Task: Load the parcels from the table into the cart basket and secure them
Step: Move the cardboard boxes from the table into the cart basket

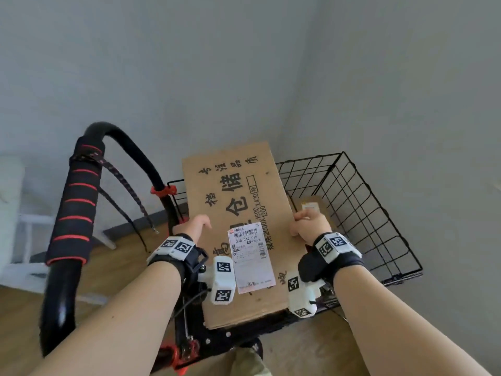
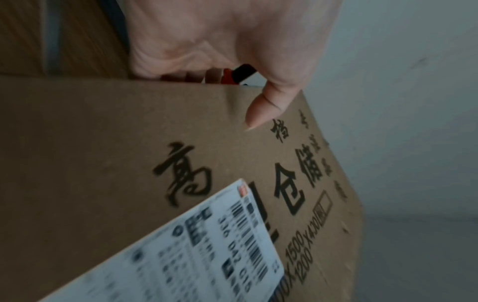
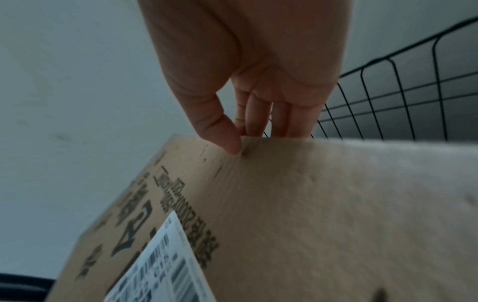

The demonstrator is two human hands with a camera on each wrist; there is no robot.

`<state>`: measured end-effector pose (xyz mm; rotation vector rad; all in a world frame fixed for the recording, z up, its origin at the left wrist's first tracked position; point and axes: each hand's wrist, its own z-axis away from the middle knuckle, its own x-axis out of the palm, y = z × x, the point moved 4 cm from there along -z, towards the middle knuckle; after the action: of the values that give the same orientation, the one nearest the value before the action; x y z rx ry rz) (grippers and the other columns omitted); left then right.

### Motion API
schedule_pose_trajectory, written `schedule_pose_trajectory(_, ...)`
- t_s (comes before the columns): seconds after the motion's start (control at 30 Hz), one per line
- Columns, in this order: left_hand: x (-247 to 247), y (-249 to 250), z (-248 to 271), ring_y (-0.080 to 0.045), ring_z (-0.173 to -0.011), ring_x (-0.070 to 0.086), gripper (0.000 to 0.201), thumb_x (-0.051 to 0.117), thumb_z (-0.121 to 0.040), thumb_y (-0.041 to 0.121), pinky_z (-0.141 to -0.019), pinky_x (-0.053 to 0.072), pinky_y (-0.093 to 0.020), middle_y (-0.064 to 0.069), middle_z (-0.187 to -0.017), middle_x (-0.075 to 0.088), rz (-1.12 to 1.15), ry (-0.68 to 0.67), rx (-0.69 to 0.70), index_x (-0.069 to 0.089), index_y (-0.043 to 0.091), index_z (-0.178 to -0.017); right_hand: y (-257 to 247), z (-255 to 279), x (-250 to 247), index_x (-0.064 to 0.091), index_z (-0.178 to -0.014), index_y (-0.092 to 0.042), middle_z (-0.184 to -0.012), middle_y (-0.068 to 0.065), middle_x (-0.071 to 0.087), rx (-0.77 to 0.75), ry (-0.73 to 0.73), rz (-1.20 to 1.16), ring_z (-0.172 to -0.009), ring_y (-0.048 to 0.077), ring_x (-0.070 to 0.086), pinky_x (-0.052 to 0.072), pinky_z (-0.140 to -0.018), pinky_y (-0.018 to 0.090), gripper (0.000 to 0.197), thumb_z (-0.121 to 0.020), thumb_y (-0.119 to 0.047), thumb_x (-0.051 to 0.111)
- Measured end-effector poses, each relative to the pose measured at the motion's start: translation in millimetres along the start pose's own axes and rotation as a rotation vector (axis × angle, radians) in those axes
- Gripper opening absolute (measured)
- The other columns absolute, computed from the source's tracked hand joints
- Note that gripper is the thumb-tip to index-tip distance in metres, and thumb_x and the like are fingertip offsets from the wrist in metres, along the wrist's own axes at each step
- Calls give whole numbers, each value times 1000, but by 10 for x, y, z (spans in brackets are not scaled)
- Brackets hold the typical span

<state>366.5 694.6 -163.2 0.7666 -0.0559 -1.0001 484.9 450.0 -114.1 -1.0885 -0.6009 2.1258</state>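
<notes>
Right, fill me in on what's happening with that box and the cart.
A person is holding a flat cardboard box by its two long edges, the left hand on one side and the right hand on the other, thumbs on top. The box sits over the black wire basket of the cart, beside the padded handle. A smaller parcel shows inside the basket. A cord hangs loose from the handle.

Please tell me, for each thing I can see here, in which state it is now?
Cardboard parcel: held at both side edges, tilted, over the wire basket.
Left hand: grips the parcel's left edge.
Right hand: grips its right edge.
Shipping label: stuck on the parcel's top face.
Smaller parcel: lying in the basket.
Elastic cord: hanging loose from the cart handle.
</notes>
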Motion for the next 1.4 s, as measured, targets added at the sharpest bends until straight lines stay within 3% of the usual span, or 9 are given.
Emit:
schedule_pose_trajectory(0.1,65,-108,-352,-33,-128,42,65,68,-70,23,-99,38,-37,-12,-139,43,-137,-24,-55,52,4,-129,174,-396,206,60,-83,-24,-88,3,64,56,-47,39,-86,23,62,56,-82,39,23,-69,-6,63)
schedule_pose_trajectory(0.2,83,-242,-493,-37,-123,50,42,68,-71,18,-87,44,-38,-17,-114,56,-139,29,-123,59,4,-109,425,-842,476,68,-87,-24,-89,3,70,119,-134,66,-87,25,67,58,-80,42,34,-55,-16,62)
schedule_pose_trajectory(0.33,143,-426,-737,-38,-120,53,54,68,-75,8,-95,46,-42,-25,-129,55,-138,70,-184,53,-5,-124,467,-1010,693,66,-80,-25,-86,5,69,188,-198,118,-82,23,67,59,-77,39,18,-67,-14,65)
schedule_pose_trajectory(0.47,242,-405,-920,-36,-130,42,56,61,-86,16,-102,38,-41,-23,-143,39,-301,-2,-264,44,0,-137,573,-1246,833,68,-91,-18,-79,2,65,228,-234,166,-70,14,61,55,-63,25,18,-76,-10,63)
schedule_pose_trajectory(0.63,377,-447,-1093,-35,-132,36,56,50,-95,22,-104,36,-36,-25,-146,31,-441,-104,-326,32,-1,-142,698,-1488,925,66,-80,-19,-78,8,67,314,-279,185,-83,26,68,58,-79,39,13,-72,-8,67)
schedule_pose_trajectory(0.7,414,-483,-1112,-33,-131,36,56,53,-92,26,-96,35,-33,-22,-146,33,-408,-146,-331,36,5,-142,727,-1545,934,66,-83,-18,-82,9,69,334,-294,197,-83,26,68,59,-78,39,16,-70,-9,66)
schedule_pose_trajectory(0.83,489,-490,-1235,-32,-127,41,58,57,-88,33,-101,39,-37,-17,-146,36,-393,-157,-358,42,12,-139,828,-1706,991,68,-102,-19,-90,7,67,362,-304,176,-88,27,66,58,-81,41,35,-69,-9,61)
schedule_pose_trajectory(1.23,790,-528,-1428,-34,-125,44,41,53,-92,21,-103,39,-42,-19,-129,46,-376,-135,-359,49,3,-129,1014,-1947,1003,68,-97,-24,-91,4,69,385,-279,177,-90,23,66,58,-81,40,28,-73,-9,62)
schedule_pose_trajectory(1.4,768,-557,-1454,-35,-116,45,29,55,-90,18,-104,38,-49,-11,-120,43,-277,-110,-331,48,6,-115,1032,-1891,1018,66,-108,-22,-103,2,69,352,-326,188,-97,23,63,54,-88,38,35,-73,-13,62)
